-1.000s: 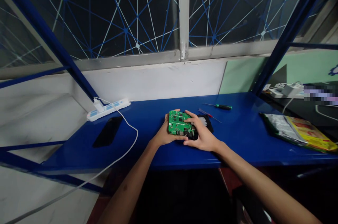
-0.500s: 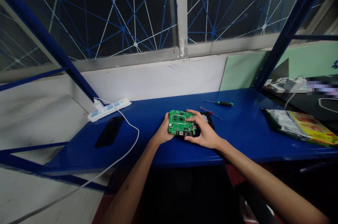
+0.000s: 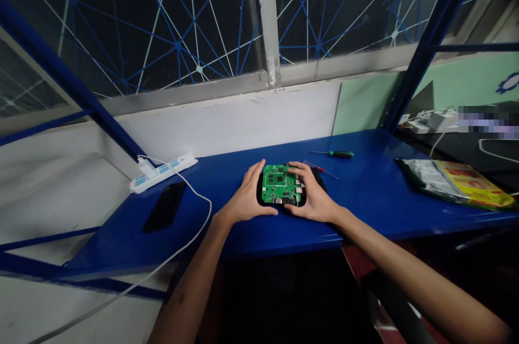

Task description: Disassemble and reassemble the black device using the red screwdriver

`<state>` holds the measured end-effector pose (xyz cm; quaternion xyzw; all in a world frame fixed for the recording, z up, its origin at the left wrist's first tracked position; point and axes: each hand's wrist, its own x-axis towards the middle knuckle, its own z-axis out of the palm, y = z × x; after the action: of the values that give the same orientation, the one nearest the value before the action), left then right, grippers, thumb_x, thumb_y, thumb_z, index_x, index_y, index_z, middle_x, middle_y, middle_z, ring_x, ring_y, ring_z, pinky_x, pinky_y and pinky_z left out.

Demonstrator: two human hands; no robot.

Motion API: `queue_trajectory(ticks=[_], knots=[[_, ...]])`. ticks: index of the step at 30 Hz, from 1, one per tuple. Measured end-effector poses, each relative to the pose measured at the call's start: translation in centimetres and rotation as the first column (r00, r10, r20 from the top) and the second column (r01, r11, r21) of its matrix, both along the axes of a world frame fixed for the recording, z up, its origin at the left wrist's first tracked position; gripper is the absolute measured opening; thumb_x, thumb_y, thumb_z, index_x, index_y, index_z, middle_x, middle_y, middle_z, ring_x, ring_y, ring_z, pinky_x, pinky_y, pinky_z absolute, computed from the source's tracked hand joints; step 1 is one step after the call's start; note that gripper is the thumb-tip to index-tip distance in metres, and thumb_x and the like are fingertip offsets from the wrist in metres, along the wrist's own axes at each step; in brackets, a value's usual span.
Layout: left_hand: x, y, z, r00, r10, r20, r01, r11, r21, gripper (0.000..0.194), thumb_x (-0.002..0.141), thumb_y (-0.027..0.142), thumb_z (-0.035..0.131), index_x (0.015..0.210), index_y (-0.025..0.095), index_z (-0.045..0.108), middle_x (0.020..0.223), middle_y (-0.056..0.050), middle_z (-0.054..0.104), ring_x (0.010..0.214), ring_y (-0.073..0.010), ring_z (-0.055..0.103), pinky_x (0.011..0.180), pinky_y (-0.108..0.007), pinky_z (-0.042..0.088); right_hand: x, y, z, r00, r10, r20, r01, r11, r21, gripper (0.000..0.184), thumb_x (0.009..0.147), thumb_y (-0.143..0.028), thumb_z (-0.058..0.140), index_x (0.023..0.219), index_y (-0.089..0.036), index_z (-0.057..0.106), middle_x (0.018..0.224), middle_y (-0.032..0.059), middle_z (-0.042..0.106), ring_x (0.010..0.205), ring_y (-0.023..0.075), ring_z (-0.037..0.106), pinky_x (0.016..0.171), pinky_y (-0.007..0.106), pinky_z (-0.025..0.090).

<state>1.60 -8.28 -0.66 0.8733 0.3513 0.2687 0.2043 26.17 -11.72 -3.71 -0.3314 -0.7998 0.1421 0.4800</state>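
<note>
A green circuit board [image 3: 276,184] with chips and metal ports along its front and right edges sits in a black plastic case [image 3: 260,194] on the blue table. My left hand [image 3: 245,198] wraps the case's left side, fingers along the edge and thumb in front. From the right, my right hand [image 3: 314,198] clasps the board, fingers at its far edge and thumb at the near one. Another dark part [image 3: 322,180] lies behind the right hand, mostly hidden. Close to that hand is a thin screwdriver with a red piece [image 3: 321,169].
A green and black screwdriver [image 3: 340,154] lies at the back. On the left are a white power strip [image 3: 164,172], a dark phone [image 3: 165,207] and a white cable [image 3: 205,219] crossing the table edge. At right lies a colourful plastic packet [image 3: 454,182]. Blue frame posts [image 3: 421,57] flank the table.
The board has gone from being held, slightly tilted, to sitting in the black case. My left hand has shifted from the board's edge to the case's side. The view has moved slightly.
</note>
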Motion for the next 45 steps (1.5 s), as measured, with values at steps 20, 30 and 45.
queue_trajectory(ticks=[20,30,45], knots=[[0.5,0.5,-2.1,0.995,0.093,0.042,-0.098,0.987,0.126,0.13,0.057,0.045,0.096,0.156,0.033,0.013,0.156,-0.012,0.036,0.145,-0.0361,0.033,0.118,-0.058,0.031,0.5,0.5,-0.7,0.984,-0.115,0.138,0.119,0.993,-0.018,0.103,0.071,-0.038,0.08,0.154,-0.026,0.02,0.151,0.0172,0.034,0.144,0.0366,0.036,0.117,0.058,0.036],[-0.6,0.5,-2.2,0.994,0.101,0.051,-0.106,0.99,0.096,0.124,0.058,0.044,0.094,0.155,0.031,0.018,0.154,-0.011,0.039,0.142,-0.0349,0.037,0.117,-0.056,0.035,2.0,0.9,0.9,0.977,0.013,0.211,-0.006,0.999,-0.032,0.082,0.085,-0.036,0.068,0.153,-0.023,0.025,0.154,0.0171,0.042,0.142,0.0316,0.043,0.116,0.056,0.038],[-1.9,3.1,-2.1,0.994,0.062,0.095,-0.065,0.998,0.026,0.125,0.058,0.054,0.092,0.156,0.03,0.018,0.155,-0.014,0.034,0.142,-0.0399,0.036,0.116,-0.061,0.035,2.0,4.9,6.3,0.829,0.093,0.551,-0.051,0.995,-0.091,0.083,0.077,-0.036,0.067,0.15,-0.01,0.036,0.144,0.0218,0.055,0.13,0.0379,0.056,0.103,0.051,0.051]])
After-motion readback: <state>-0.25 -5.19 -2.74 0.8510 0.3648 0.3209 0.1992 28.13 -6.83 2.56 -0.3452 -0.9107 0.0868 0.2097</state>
